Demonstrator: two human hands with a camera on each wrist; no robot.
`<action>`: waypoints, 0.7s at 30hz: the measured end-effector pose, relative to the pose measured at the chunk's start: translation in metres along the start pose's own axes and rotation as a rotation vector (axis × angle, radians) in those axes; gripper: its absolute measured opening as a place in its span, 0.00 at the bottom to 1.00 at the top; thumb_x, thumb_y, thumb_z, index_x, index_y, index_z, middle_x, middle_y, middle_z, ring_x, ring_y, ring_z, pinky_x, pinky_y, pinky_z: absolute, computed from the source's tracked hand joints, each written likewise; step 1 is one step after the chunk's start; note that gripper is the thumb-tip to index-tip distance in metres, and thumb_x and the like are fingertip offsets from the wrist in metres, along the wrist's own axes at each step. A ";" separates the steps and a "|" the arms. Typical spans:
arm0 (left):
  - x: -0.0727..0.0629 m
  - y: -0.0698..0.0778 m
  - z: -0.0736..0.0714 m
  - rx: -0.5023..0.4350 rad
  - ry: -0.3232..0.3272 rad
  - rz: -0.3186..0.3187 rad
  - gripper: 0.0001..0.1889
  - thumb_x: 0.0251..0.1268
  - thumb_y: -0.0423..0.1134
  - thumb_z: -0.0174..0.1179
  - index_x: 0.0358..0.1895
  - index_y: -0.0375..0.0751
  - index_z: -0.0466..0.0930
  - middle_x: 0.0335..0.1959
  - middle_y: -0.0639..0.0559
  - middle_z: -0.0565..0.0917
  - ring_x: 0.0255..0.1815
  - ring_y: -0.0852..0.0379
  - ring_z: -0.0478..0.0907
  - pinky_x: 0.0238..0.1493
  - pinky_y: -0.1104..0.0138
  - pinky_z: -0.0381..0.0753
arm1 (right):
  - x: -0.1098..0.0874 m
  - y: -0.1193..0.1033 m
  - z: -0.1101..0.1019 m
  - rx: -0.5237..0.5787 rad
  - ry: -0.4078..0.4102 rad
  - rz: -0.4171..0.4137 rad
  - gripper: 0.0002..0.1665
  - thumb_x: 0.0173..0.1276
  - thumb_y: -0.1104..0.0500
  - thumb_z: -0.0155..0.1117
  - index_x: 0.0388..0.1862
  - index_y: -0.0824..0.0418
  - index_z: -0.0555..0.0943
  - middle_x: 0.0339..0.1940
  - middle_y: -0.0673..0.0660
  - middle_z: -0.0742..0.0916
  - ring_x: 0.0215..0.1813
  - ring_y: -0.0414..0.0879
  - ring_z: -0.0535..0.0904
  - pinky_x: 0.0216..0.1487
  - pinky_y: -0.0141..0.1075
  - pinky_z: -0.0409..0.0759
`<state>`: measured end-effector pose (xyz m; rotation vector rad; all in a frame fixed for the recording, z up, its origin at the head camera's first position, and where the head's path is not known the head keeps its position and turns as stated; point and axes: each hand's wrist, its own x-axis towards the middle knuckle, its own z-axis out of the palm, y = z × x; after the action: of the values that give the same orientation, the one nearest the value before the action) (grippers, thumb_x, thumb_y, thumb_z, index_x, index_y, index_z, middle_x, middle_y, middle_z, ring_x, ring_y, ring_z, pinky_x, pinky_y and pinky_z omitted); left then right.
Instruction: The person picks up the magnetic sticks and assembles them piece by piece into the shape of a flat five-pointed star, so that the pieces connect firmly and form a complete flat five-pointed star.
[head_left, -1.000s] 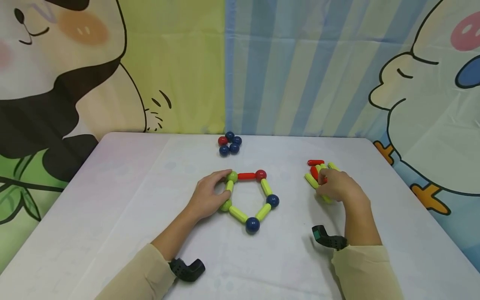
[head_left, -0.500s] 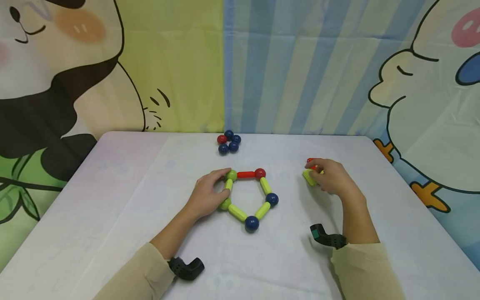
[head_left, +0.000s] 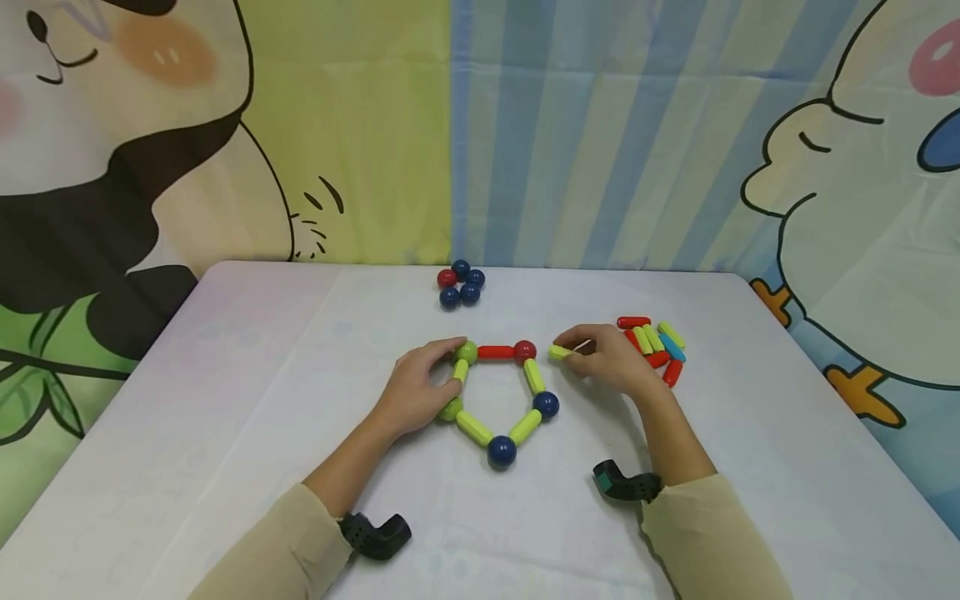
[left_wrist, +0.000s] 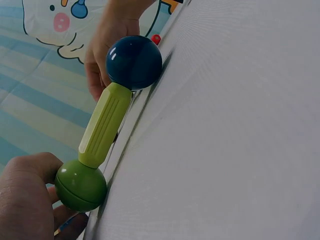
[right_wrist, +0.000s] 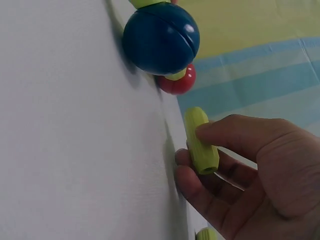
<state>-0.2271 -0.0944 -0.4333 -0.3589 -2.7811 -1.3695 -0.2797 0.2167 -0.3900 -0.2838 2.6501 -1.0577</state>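
A five-sided ring of magnetic rods and balls lies on the white table. Its green ball, red ball and blue ball are joined by yellow-green rods and one red rod. My left hand grips the ring's left side, index finger at the upper green ball and thumb by the lower one. Right of the red ball, my right hand pinches a loose yellow-green rod between thumb and fingers, its hollow end showing in the right wrist view.
Spare rods in red, yellow-green and blue lie in a pile beyond my right hand. At the table's back, several blue balls and one red ball sit clustered. A cartoon-printed curtain hangs behind the table.
My right hand has come left from the rod pile, carrying a yellow-green rod toward the ring and uncovering the pile. The left hand and the ring have stayed in place.
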 end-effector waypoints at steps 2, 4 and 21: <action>0.001 0.001 0.000 0.005 0.000 0.005 0.33 0.62 0.39 0.63 0.74 0.53 0.73 0.70 0.53 0.79 0.75 0.49 0.71 0.79 0.44 0.60 | 0.001 0.000 0.002 0.000 0.005 -0.009 0.18 0.73 0.58 0.66 0.60 0.56 0.84 0.57 0.60 0.86 0.52 0.55 0.80 0.48 0.36 0.85; 0.001 0.002 0.000 0.006 0.000 0.008 0.33 0.62 0.39 0.63 0.74 0.52 0.73 0.70 0.53 0.79 0.75 0.49 0.71 0.79 0.44 0.61 | 0.003 -0.001 0.003 -0.007 0.010 -0.017 0.18 0.72 0.57 0.66 0.60 0.55 0.85 0.56 0.59 0.86 0.54 0.55 0.80 0.48 0.37 0.85; 0.000 0.001 0.000 -0.003 0.000 -0.006 0.33 0.62 0.38 0.63 0.74 0.53 0.73 0.70 0.52 0.79 0.74 0.49 0.71 0.79 0.45 0.61 | 0.003 -0.006 0.011 -0.021 0.003 -0.014 0.17 0.72 0.56 0.67 0.58 0.53 0.86 0.56 0.56 0.87 0.56 0.54 0.78 0.54 0.42 0.82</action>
<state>-0.2266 -0.0935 -0.4325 -0.3515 -2.7827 -1.3750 -0.2784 0.2050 -0.3938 -0.3052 2.6675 -1.0361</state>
